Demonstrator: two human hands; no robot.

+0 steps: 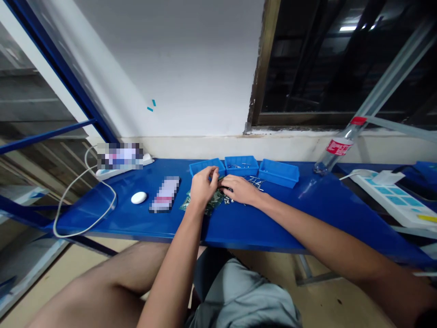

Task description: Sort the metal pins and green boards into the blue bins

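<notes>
Blue table (252,230) carried a crinkled plastic bag (214,203) under and between the hands, small metal parts (227,199) just beside it. Left hand (202,184) and right hand (241,188) nearly met, fingers bent; whether either grip had hold of anything could not be told. Three blue trays (241,171) stood just behind.

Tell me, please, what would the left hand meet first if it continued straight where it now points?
The left hand would probably meet the left tray first, though the depth between them is unclear.
</notes>
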